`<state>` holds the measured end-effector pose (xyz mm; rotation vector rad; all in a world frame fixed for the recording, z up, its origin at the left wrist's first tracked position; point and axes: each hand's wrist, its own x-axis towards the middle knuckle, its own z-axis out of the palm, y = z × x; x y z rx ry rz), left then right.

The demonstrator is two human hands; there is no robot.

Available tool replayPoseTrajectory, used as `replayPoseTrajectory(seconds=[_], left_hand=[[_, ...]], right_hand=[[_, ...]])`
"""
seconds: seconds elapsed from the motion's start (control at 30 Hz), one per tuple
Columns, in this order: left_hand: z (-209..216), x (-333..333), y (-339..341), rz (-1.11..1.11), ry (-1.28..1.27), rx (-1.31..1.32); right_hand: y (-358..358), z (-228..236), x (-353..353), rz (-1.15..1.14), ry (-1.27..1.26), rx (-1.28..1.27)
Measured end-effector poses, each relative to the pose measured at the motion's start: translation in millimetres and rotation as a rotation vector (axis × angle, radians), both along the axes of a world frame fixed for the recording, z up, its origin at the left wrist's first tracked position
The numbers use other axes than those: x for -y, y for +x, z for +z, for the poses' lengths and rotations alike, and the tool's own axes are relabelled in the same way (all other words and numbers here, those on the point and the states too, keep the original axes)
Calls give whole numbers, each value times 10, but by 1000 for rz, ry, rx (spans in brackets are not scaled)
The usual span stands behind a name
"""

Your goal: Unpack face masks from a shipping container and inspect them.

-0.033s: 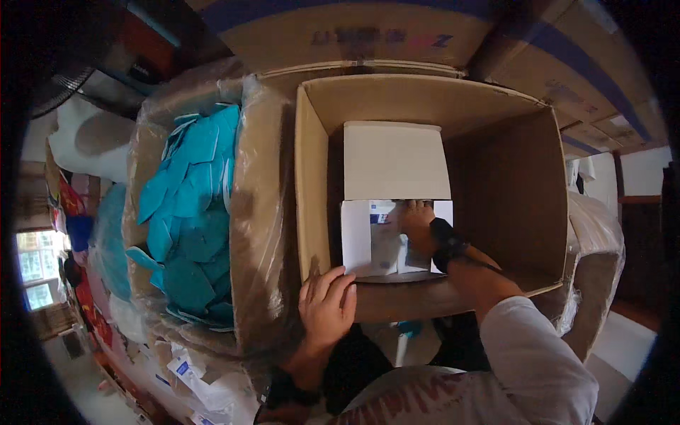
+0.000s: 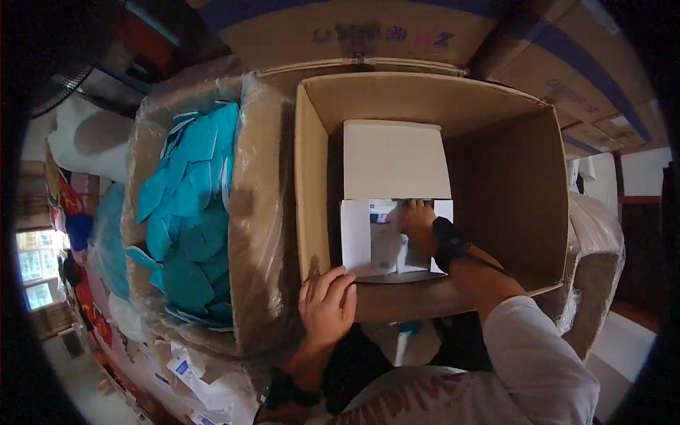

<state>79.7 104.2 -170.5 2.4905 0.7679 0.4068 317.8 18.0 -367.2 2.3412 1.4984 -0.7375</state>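
My right hand [image 2: 419, 221] reaches down into an open white carton [image 2: 356, 241]. Its bent fingers are held together at the carton's far side, against white packets [image 2: 383, 248] with a little blue print. Whatever lies under the fingers is hidden. The carton's pale lid flap [image 2: 395, 159] stands raised behind it. Both sit inside a large open cardboard box [image 2: 506, 170]. On that box's near left edge rests my left hand [image 2: 327, 304], fingers stretched over the rim and slightly apart, their tips beside the carton's near left corner.
Left of the large box stands a plastic-lined cardboard box [image 2: 265, 212] full of teal flat pads [image 2: 195, 227]. Closed cardboard boxes [image 2: 340, 35] stand along the back. At lower left lie white printed packets [image 2: 202, 382]. Another plastic-lined box [image 2: 595, 262] is at right.
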Motion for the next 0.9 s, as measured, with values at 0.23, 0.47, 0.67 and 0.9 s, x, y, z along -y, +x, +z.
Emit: replayPoseTrajectory(seconds=[0.23,0.47,0.67,0.9], left_hand=[[16,-15,20,0,3,48],[-25,-6,-1,-24,35,96],[-5,24,-18,-15,75,110],[36,71,-66,-24,37,144]], right_hand=[[-28,-74,149,27,69,104],[-61,148,43,-49,66,76],[-105,627,219,115,249,-106],[-150,1821,543,54,213,-295]])
